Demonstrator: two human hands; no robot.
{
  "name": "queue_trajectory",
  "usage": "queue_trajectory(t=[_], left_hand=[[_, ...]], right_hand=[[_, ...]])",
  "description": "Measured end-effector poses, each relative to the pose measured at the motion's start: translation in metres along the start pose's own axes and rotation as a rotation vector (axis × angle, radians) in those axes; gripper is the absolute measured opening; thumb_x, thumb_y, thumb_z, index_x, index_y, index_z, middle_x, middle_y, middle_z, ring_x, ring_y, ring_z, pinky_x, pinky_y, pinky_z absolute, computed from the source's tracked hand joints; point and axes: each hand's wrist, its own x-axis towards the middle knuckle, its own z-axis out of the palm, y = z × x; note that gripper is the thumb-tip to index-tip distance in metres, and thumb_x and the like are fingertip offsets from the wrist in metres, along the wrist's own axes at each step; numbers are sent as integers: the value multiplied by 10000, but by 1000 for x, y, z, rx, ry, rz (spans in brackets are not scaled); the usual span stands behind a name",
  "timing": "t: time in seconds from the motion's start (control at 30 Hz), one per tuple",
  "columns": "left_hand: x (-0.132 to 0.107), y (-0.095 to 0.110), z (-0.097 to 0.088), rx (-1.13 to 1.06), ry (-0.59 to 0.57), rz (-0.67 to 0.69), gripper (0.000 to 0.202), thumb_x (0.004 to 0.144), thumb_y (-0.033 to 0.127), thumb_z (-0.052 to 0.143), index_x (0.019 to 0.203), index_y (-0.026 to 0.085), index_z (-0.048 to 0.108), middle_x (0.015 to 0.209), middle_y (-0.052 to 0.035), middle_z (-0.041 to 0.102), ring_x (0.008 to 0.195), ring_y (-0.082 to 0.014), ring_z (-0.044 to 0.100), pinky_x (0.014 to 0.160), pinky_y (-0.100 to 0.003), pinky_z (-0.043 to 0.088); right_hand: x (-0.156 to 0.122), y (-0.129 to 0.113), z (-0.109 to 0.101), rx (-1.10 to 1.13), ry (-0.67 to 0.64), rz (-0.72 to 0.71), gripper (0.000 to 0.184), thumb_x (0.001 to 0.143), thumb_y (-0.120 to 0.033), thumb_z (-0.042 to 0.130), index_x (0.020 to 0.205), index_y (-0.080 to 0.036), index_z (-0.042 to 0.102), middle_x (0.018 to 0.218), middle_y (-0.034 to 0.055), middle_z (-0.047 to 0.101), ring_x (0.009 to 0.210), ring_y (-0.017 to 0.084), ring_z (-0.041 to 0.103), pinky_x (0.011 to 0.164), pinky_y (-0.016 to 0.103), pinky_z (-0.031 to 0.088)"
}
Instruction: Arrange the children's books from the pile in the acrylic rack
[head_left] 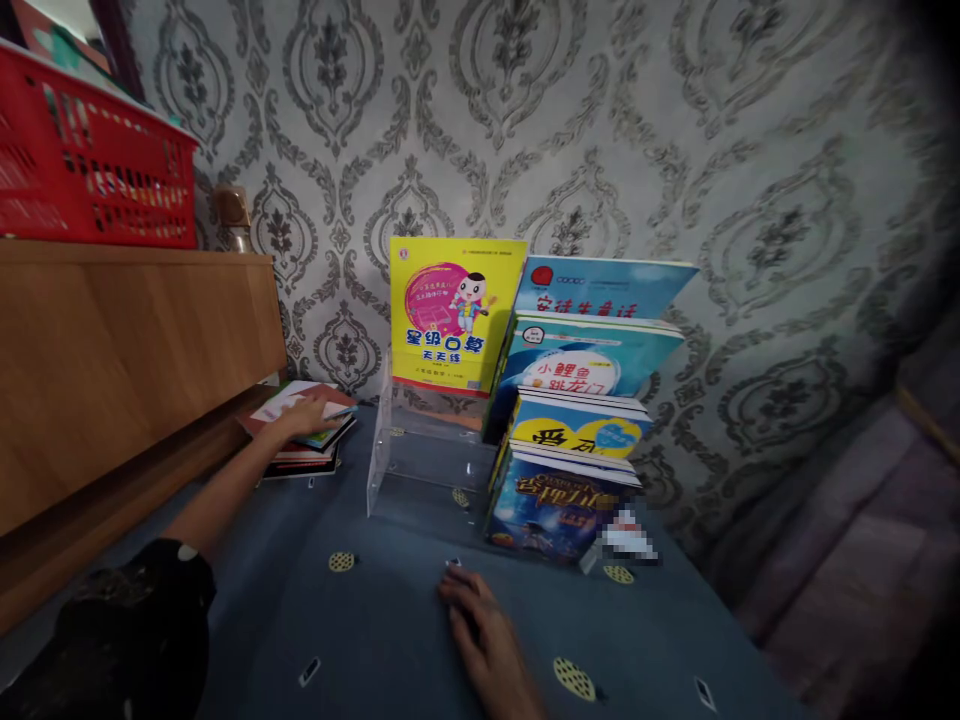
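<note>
My left hand (304, 415) reaches far left and lies on top of a stack of books (309, 440) beside the wooden cabinet, fingers stretched flat over the top cover. My right hand (480, 625) rests palm down on the blue cloth surface (375, 620), fingers apart, holding nothing. Just beyond it stands a clear acrylic tiered book stand (420, 465). A yellow children's book (450, 315) stands on the stand's back tier at the left. Several books with blue covers (577, 440) fill the stand's right side in steps.
A wooden cabinet (127, 360) runs along the left with a red plastic basket (82, 165) on top and a small brown jar (234, 215) behind it. Patterned wallpaper (675, 150) backs the scene. A dark couch edge (862, 520) lies to the right.
</note>
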Motion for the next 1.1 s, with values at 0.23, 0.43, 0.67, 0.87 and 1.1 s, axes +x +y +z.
queue_trajectory(t=[0.23,0.43,0.67,0.87,1.1], left_hand=[[-30,-47,14,444,-150,-108,804,723,424,642,1456,196,404,1541,-271,315,1412,-520,232,970,-760,257],[-39,-45,6,596,-179,-31,666,825,200,489,1481,187,371,1487,-254,409,1326,-449,432,980,-607,385],[-78,-26,0,709,-187,-24,549,871,99,403,1419,113,424,1342,-277,529,1158,-395,595,929,-522,444],[-154,-1,-4,702,-336,41,379,827,93,469,1169,96,631,1069,-242,698,1014,-358,675,848,-458,492],[-294,72,6,578,-556,296,378,818,54,436,1106,132,668,1011,-155,733,925,-292,707,785,-356,508]], right_hand=[[1,-2,0,3,32,8,294,913,-319,507,1053,-213,743,1269,145,654,1195,286,617,1008,463,512],[3,-1,2,-4,42,-4,308,899,-335,495,1012,-205,750,1243,150,665,1176,291,624,1001,479,513],[4,1,2,-8,24,-27,329,899,-335,485,1038,-188,744,1249,162,653,1184,304,615,1011,513,494],[2,-7,7,-13,55,-41,318,898,-349,490,989,-182,745,1228,157,658,1173,296,609,1015,506,483],[5,-6,6,-40,30,-79,319,878,-301,469,975,-177,747,1201,157,660,1147,290,615,993,486,495]])
